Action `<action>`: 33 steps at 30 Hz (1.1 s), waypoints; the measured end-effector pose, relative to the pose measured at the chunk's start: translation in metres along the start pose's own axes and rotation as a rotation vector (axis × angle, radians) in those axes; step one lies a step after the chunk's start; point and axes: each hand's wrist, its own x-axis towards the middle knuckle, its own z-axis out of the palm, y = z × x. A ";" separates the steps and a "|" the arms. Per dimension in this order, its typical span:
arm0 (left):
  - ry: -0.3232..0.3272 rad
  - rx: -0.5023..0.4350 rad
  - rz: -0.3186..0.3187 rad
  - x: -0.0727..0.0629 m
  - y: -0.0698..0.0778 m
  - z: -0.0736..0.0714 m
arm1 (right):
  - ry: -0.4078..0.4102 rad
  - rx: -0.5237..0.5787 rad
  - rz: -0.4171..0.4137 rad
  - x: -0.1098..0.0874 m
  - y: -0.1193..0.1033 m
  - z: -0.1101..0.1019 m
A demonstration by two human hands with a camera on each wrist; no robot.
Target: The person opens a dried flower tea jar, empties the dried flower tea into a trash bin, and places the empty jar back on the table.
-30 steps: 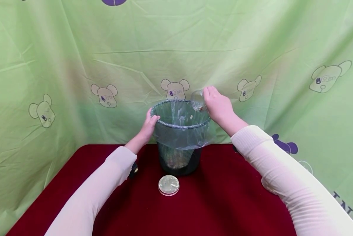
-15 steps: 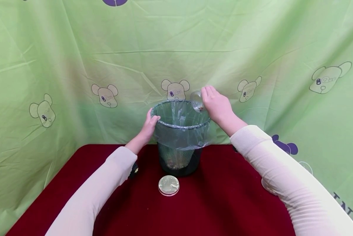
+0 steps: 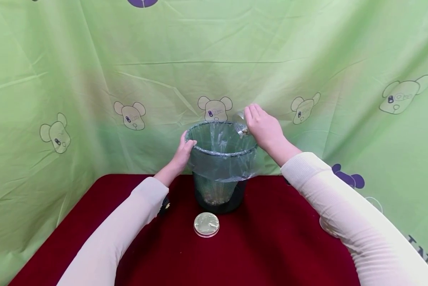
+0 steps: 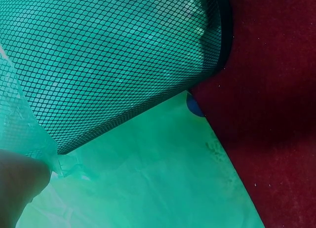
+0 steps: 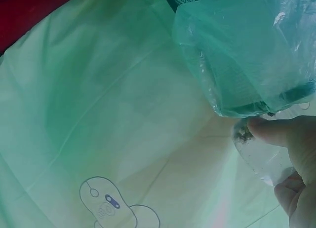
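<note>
A black mesh wastebasket (image 3: 219, 198) lined with a clear plastic bag (image 3: 222, 169) stands on the red-covered table. My left hand (image 3: 182, 153) grips its rim and the folded-over bag on the left side; the thumb (image 4: 22, 181) shows beside the bag in the left wrist view. My right hand (image 3: 265, 128) holds a clear plastic jar (image 3: 240, 122) tipped over the basket's right rim, mouth toward the inside. Small brownish bits (image 5: 243, 133) lie along the low side of the jar. Through the mesh, small debris shows at the basket's bottom.
A round, shiny, flat lid-like disc (image 3: 206, 224) lies on the red cloth (image 3: 249, 250) in front of the basket. Partly behind the right sleeve is a clear round thing (image 3: 327, 227). A small black object (image 3: 164, 205) sits by the left sleeve. Green curtain (image 3: 164, 47) hangs behind.
A small light bit in the basket's mouth a second ago is out of sight now. Both hands keep their holds, and the jar stays tipped in nearly the same place.
</note>
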 end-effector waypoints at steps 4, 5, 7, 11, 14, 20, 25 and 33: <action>-0.005 0.000 -0.006 0.001 0.000 0.000 | -0.049 -0.007 -0.003 0.001 0.000 -0.001; -0.005 0.000 -0.007 0.001 0.000 0.000 | -0.057 -0.010 -0.006 0.001 0.000 -0.002; -0.001 0.005 -0.002 0.005 -0.005 0.000 | -0.061 -0.017 -0.015 0.002 0.000 -0.002; -0.004 0.005 0.009 0.005 -0.005 0.000 | -0.040 -0.029 -0.035 0.003 -0.001 -0.002; -0.007 0.003 0.014 0.005 -0.005 0.000 | -0.030 -0.047 -0.052 0.003 -0.002 -0.001; -0.003 0.013 0.014 0.005 -0.006 -0.001 | 0.012 -0.068 -0.073 0.004 -0.003 0.001; -0.001 0.037 0.012 0.005 -0.005 -0.001 | 0.036 -0.075 -0.082 0.005 -0.004 0.002; -0.010 0.013 0.022 0.003 -0.004 -0.001 | 0.048 -0.102 -0.126 0.010 -0.004 0.001</action>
